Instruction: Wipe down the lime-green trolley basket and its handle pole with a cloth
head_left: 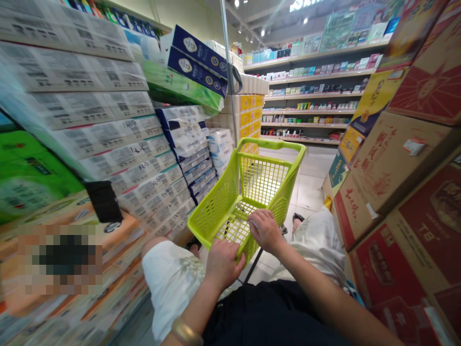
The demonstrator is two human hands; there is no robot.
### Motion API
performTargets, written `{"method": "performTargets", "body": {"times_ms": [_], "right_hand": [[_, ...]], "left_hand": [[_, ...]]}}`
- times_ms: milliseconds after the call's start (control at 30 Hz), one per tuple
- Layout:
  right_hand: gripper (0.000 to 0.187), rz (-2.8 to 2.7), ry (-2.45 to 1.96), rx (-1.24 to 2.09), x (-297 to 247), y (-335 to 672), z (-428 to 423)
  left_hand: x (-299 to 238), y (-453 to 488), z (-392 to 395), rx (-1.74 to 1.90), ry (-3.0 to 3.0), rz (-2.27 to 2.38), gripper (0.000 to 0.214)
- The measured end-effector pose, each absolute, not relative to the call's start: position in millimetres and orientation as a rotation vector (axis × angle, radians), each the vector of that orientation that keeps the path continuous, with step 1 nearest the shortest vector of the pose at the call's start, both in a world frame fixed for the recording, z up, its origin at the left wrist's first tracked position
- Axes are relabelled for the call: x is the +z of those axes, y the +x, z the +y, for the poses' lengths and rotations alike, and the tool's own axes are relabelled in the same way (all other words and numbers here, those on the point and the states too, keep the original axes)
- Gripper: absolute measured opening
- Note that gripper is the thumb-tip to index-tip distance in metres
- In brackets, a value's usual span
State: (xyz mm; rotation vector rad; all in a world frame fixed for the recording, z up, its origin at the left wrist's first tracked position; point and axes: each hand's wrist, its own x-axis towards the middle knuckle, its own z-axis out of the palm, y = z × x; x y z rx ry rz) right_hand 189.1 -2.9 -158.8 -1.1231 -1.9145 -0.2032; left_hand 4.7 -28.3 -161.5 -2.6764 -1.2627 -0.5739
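Observation:
A lime-green plastic shopping basket on a trolley frame (264, 149) stands empty in front of me in a narrow shop aisle. My left hand (223, 263) is closed over its near rim, thumb on the right side. My right hand (265, 229) rests on the same rim a little further right, fingers curled over the edge. A gold bangle sits on my left wrist. My knees in pale shorts show on either side of the basket.
Stacked tissue packs (118, 144) wall the left side, with blue boxes (197, 60) on top. Brown and red cartons (399, 192) are piled on the right. A metal pole (230, 86) rises behind the basket. Shelves of goods (309, 96) line the far end over a tiled floor.

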Motion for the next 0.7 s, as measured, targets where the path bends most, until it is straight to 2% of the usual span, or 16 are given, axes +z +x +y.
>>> {"method": "performTargets", "body": {"times_ms": [333, 533, 700], "right_hand": [[0.014, -2.034, -1.003, -0.153, -163, 167, -25], [0.013, -1.9, -1.132, -0.21, -159, 189, -4], [0.014, -1.897, -1.105, -0.122, -164, 169, -24]], "left_hand": [[-164, 4, -26, -0.593, -2.657, -1.234, 0.015], [-163, 6, -26, -0.585, -2.678, -1.249, 0.015], [-164, 6, -27, -0.614, -2.641, -1.258, 0.017]]}}
